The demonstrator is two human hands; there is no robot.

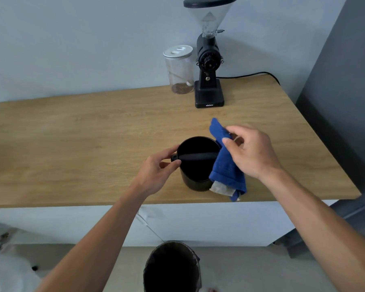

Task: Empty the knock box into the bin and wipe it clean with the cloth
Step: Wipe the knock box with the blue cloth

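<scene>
The black round knock box [195, 175] stands upright on the wooden counter [76, 135], its dark bar across the open top. My left hand [158, 167] grips its left rim, thumb and fingers by the bar's end. My right hand [251, 152] pinches a blue cloth [226, 165] that hangs down over the box's right rim and side. A pale label shows at the cloth's lower end. The inside of the box is too dark to read. The bin [173, 268] stands on the floor below the counter's front edge, dark inside.
A black coffee grinder [209, 66] with a clear hopper stands at the back, its cable running right. A glass jar [179, 70] with a white lid sits left of it. A dark grey wall or cabinet [346, 102] borders the counter's right end.
</scene>
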